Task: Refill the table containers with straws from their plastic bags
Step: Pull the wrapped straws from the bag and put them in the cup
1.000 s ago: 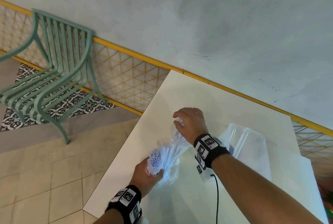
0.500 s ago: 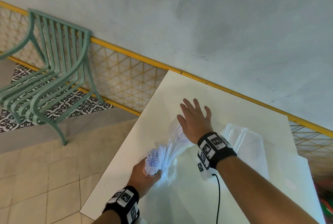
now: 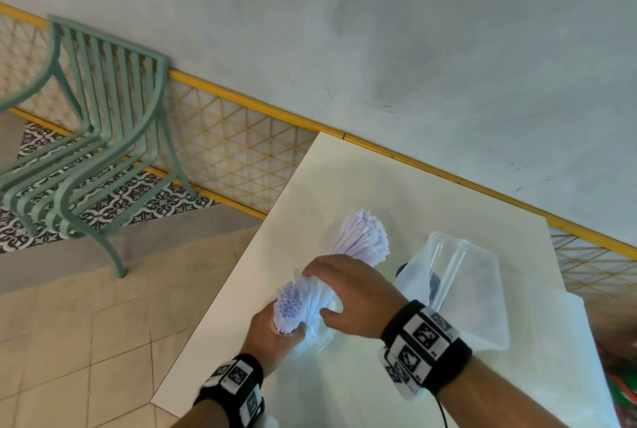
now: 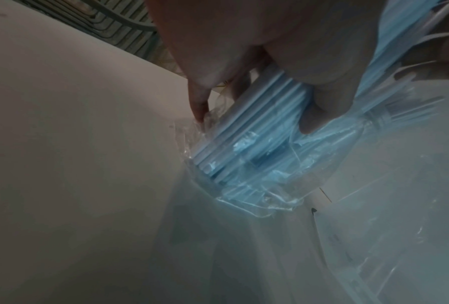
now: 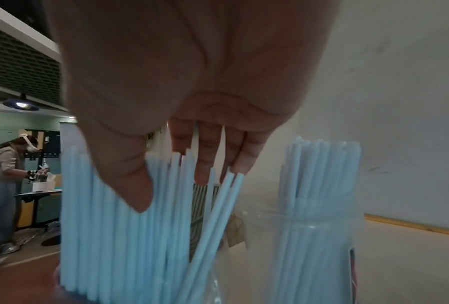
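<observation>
- Left hand (image 3: 275,331) grips a bundle of pale blue straws (image 3: 293,303) around its lower part, fingers curled round it; the straws stand upright with open ends facing up.
- A crumpled clear plastic bag (image 4: 246,179) wraps the bottom of that bundle and rests on the white table (image 3: 362,179).
- Right hand (image 3: 348,293) reaches over the top of the held bundle, fingers bent down among the straw tips, thumb on the near side. From the wrist view, fingertips (image 5: 205,164) and thumb straddle a few straws; whether they actually pinch any, I cannot tell.
- Just beyond the hands, a clear container (image 5: 296,246) stands on the table, already holding a second bunch of blue straws (image 3: 363,238) that fan out above its rim.
- To the right, a large clear plastic bag (image 3: 465,293) lies on the table, near the right wrist; 2 long clear straws or tubes show inside it.
- A green slatted metal chair (image 3: 96,138) stands on the tiled floor to the left, by the wall.
- In the right wrist view, another person (image 5: 5,181) works at a counter far behind.
</observation>
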The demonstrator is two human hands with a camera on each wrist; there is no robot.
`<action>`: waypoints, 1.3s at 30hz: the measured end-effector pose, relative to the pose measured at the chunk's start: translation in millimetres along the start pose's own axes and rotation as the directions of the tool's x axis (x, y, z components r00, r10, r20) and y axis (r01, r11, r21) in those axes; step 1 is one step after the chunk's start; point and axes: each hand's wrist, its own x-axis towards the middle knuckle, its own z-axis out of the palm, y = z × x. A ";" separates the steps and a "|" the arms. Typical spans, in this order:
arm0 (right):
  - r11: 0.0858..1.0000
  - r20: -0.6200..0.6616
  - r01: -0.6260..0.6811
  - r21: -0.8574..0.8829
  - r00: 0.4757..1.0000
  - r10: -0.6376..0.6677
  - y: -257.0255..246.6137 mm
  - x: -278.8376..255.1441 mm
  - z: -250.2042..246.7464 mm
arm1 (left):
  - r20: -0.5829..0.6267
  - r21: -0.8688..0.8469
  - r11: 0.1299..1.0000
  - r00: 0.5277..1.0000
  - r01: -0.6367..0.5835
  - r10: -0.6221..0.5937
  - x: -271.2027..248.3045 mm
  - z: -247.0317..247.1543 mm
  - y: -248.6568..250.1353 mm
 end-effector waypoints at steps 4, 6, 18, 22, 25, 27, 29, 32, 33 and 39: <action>0.999 -0.030 -0.041 -0.015 0.999 0.041 3.0 -0.3 4.5 | -0.005 0.005 1.000 1.000 -0.024 0.024 -3.0 0.8 1.7; 0.997 -0.029 -0.072 -0.012 0.997 0.072 4.7 -1.2 8.3 | -0.005 0.001 1.000 1.000 -0.023 0.023 -4.4 0.8 0.6; 0.783 -0.216 -0.237 0.575 0.879 0.425 0.3 -15.0 44.3 | 0.009 -0.007 1.000 1.000 -0.021 0.021 -6.9 2.1 -5.7; 0.598 -0.092 -0.314 0.737 0.830 0.550 -0.6 -15.2 55.5 | 0.012 -0.009 1.000 1.000 -0.026 0.026 -7.0 2.4 -7.1; 0.599 -0.094 -0.319 0.734 0.826 0.555 0.7 -11.6 62.2 | 0.006 -0.004 0.999 0.999 -0.033 0.033 -6.4 2.2 -7.5; 0.670 -0.147 -0.308 0.675 0.834 0.531 0.9 -9.4 62.7 | 0.001 0.013 0.999 1.000 -0.031 0.031 -4.3 2.2 -9.5; 0.721 -0.172 -0.294 0.627 0.851 0.496 0.1 -8.1 61.6 | 0.010 0.022 0.999 1.000 -0.025 0.025 -1.7 2.1 -11.8; 0.754 -0.179 -0.262 0.602 0.876 0.448 -0.7 -7.8 61.6 | 0.031 0.036 0.999 1.000 -0.005 0.004 2.9 1.1 -14.4; 0.760 -0.177 -0.255 0.598 0.883 0.435 -1.1 -7.9 61.6 | 0.035 0.034 0.999 0.999 0.002 -0.003 4.4 0.6 -15.1; 0.816 -0.179 -0.248 0.523 0.904 0.389 0.8 -5.8 59.5 | 0.085 -0.047 0.999 0.996 0.015 -0.011 8.7 -1.4 -13.7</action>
